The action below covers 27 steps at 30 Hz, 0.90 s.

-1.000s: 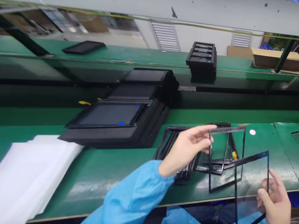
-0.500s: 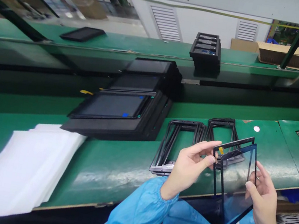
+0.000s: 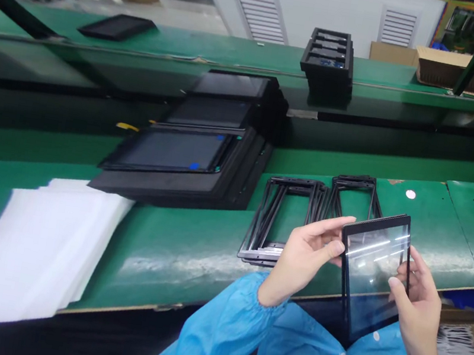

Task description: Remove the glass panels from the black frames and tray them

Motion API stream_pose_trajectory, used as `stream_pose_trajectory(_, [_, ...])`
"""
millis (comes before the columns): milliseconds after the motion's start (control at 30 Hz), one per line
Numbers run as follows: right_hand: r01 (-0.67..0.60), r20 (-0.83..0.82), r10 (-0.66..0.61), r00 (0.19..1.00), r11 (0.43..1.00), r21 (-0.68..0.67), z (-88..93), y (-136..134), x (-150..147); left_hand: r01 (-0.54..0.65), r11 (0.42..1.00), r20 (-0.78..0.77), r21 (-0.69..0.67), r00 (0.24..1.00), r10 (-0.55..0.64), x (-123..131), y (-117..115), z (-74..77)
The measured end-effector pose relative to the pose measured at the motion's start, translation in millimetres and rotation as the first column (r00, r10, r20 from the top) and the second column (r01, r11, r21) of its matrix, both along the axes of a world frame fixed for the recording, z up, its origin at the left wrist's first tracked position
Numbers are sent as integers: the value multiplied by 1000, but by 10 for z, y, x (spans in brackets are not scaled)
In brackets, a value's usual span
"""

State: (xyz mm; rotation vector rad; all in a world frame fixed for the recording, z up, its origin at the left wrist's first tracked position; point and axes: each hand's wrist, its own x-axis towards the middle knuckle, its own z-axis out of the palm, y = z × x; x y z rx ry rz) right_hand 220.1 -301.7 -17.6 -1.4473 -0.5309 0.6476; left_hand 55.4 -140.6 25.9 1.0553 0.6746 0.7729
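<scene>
Between my hands is a clear glass panel point(image 3: 376, 277) with a black border, tilted and reflecting lights. It lies over a thin black plastic frame point(image 3: 343, 296), whose left edge shows just behind it; whether the panel is fully seated in the frame I cannot tell. My left hand point(image 3: 302, 260) pinches the frame at its upper left corner. On the opposite side my right hand point(image 3: 418, 308) grips the panel's right edge, thumb in front and fingers partly seen through the glass. Just beyond my left hand lie piled black frames point(image 3: 264, 218), with a second pile point(image 3: 354, 181) alongside.
Black foam trays point(image 3: 220, 199) with dark screens stand stacked left of the frames. White sheets point(image 3: 42, 242) overhang the bench's front edge at left. On the raised shelf are a black tray stack point(image 3: 329, 66), a flat black tray point(image 3: 117, 26) and a cardboard box point(image 3: 460, 72).
The glass panel has moved up and left onto the frame; before, the two were offset with a gap between them. The camera view has tipped slightly downward.
</scene>
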Motion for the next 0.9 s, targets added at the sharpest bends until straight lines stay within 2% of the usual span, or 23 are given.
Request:
stream_pose_trajectory(233, [-32, 2, 32, 999, 999, -40, 47, -11, 14, 8, 997, -8, -78, 1000, -8, 23, -7, -50])
stream_pose_trajectory(900, [-13, 96, 23, 995, 995, -99, 29, -24, 8, -15, 995, -41, -97, 999, 11, 36, -48, 4])
